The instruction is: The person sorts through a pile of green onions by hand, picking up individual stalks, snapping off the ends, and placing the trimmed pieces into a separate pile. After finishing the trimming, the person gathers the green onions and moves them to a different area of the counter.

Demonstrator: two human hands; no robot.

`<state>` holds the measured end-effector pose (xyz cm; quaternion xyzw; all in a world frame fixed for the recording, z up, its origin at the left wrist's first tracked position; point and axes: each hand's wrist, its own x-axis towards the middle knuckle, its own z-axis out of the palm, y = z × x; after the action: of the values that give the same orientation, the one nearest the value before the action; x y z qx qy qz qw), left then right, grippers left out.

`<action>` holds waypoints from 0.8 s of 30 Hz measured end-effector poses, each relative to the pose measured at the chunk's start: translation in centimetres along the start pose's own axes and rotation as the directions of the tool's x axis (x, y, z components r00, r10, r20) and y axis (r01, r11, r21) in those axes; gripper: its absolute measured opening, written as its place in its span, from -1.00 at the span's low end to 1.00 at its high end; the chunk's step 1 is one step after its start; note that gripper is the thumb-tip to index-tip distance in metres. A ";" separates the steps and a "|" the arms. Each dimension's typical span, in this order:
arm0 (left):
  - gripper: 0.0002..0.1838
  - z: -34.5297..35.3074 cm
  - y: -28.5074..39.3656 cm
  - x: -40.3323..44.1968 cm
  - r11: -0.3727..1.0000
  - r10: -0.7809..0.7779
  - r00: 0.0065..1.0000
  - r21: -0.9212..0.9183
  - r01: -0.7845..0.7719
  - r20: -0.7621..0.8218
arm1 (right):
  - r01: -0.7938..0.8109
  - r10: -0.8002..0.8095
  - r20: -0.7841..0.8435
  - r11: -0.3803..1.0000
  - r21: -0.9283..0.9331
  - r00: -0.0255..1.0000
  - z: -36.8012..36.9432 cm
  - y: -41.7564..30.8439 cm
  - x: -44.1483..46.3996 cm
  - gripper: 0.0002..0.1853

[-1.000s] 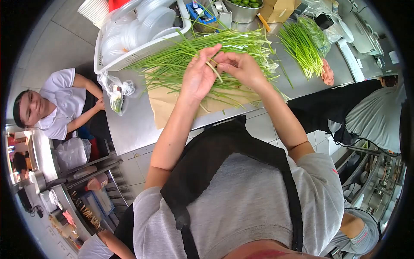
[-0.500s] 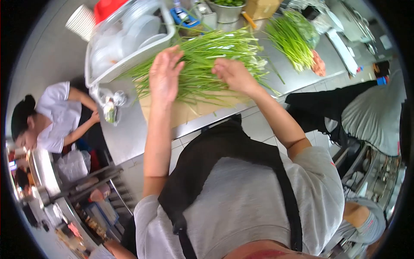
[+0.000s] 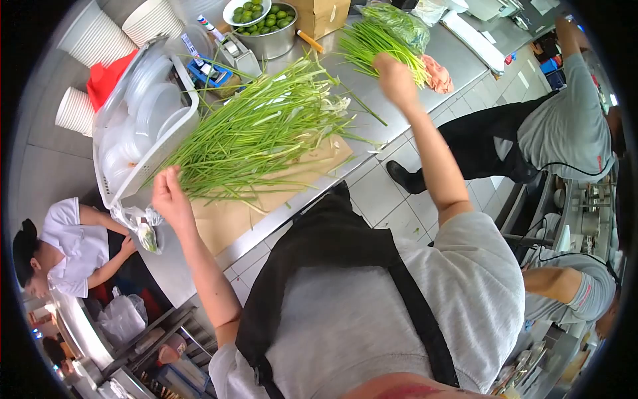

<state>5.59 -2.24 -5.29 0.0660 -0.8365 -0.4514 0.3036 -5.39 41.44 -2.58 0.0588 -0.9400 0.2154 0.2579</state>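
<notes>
A loose pile of long green chives (image 3: 259,133) with pale ends lies across brown paper (image 3: 226,223) on the steel table. My left hand (image 3: 173,196) is at the pile's left end, fingers curled closed against the leaf tips; anything inside them is hidden. Over the lower edge of a second, neater bundle of chives (image 3: 372,43), at the back right, is my right hand (image 3: 397,81). It is smeared by motion, its fingers do not show clearly, and I cannot tell whether it touches that bundle.
A white basket of plastic lids (image 3: 143,120) stands left of the pile. Behind are a tape dispenser (image 3: 236,56), a metal pot of limes (image 3: 269,43) and a cardboard box (image 3: 322,14). A person in white (image 3: 76,243) stands left; another in a black apron (image 3: 488,136) stands right.
My hands have moved apart: the left toward the pile's left end with its fingers now curled, the right away from the pile to the second bundle. The camera view has shifted.
</notes>
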 end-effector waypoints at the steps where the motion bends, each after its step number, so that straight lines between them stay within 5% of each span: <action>1: -0.79 -0.3 -0.3 -0.7 1.000 0.002 1.000 0.006 -0.002 -0.001 | -0.031 0.038 0.053 0.992 -0.119 0.998 -0.2 2.8 1.3 -0.82; 3: -0.81 -0.3 -1.0 -1.8 0.976 -0.031 0.996 0.216 0.011 0.088 | -0.052 0.077 0.104 0.972 -0.230 0.992 0.4 6.2 1.8 -0.69; 5: -0.83 0.2 -2.0 -2.7 0.966 0.094 0.991 0.233 -0.114 0.098 | 0.157 -0.142 0.076 0.745 -0.648 0.987 2.0 8.1 1.4 -0.34; 6: -0.85 0.4 -1.9 -3.2 0.941 0.115 0.988 0.307 -0.140 0.099 | 0.149 0.073 0.279 0.703 -0.695 0.957 2.8 9.1 1.7 -0.12; 11: -0.93 1.3 0.0 -4.3 0.927 0.220 0.973 0.324 -0.188 -0.065 | 0.146 -0.123 0.079 0.860 -0.490 0.989 4.2 4.0 4.2 -0.18; 12: -0.94 1.1 0.8 -4.9 0.985 -0.135 0.991 0.107 0.137 -0.024 | 0.244 -0.242 0.049 0.911 -0.332 0.969 4.8 2.8 4.8 -0.24; 13: -0.94 0.9 1.0 -5.4 0.981 -0.143 0.988 0.128 0.149 -0.053 | 0.346 -0.351 -0.006 0.924 -0.164 0.936 5.5 1.3 5.4 -0.30; 15: -0.92 0.7 1.0 -5.7 0.968 -0.079 0.988 0.245 0.045 0.129 | 0.460 -0.471 -0.019 0.870 -0.177 0.882 7.2 -1.9 6.0 -0.44; 17: -0.87 0.5 1.8 -6.1 0.924 -0.093 0.955 0.382 -0.022 0.280 | 0.514 -0.540 0.122 0.836 0.193 0.833 9.4 -5.6 6.8 -0.48; 18: -0.81 1.0 1.5 -6.6 0.976 -0.030 0.957 0.215 -0.034 0.287 | 0.449 -0.513 0.172 0.840 0.306 0.841 9.5 -8.1 6.8 -0.48; 21: -0.69 1.4 1.7 -7.2 0.974 -0.035 0.881 0.214 -0.076 0.471 | 0.369 -0.464 0.287 0.869 0.328 0.838 12.2 -12.0 7.1 -0.34; 22: -0.65 1.6 0.6 -7.8 0.951 -0.090 0.805 0.291 -0.106 0.586 | 0.312 -0.388 0.534 0.922 0.230 0.751 12.0 -13.6 8.0 -0.27; 24: -0.55 1.1 1.0 -8.5 0.960 0.021 0.798 0.210 -0.184 0.602 | 0.289 -0.386 0.586 0.922 0.256 0.713 14.6 -14.0 8.6 -0.22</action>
<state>12.04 2.42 -8.75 -0.0854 -0.9431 -0.3190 0.0397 -16.43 22.47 -4.23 0.3165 -0.9264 0.2004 -0.0390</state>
